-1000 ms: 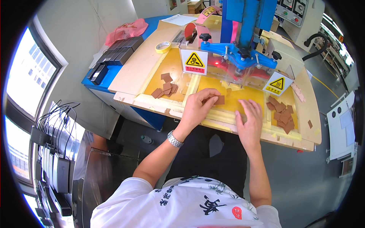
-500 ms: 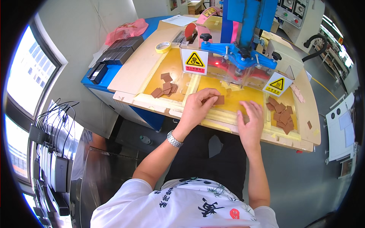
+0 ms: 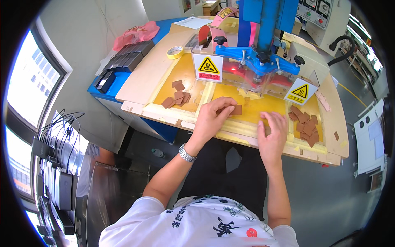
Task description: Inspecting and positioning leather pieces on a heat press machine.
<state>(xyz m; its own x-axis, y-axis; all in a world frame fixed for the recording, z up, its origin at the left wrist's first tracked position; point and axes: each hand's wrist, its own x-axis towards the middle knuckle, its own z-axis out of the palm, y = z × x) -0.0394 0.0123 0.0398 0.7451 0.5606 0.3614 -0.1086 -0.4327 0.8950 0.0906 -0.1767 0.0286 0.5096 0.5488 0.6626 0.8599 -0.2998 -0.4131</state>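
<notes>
1. Pale wooden table, edged nearest with strips of cream tape, inset with a glossy amber sheet.
2. Left hand: fingers pinched narrow on a thin, flat, rectangular brown piece; resting on the amber sheet or just above, cannot tell which.
3. Right hand: fingers loosely curled, thumb spread wide from them, near the table's front edge.
4. To either side, loose heaps of similar thin pieces: left heap, right heap.
5. Beyond, clear plastic guard before a blue-painted metal press; leftward, ring-shaped tape roll.
6. Farther left, blocky black boxes, then crumpled, translucent pink plastic.
</notes>
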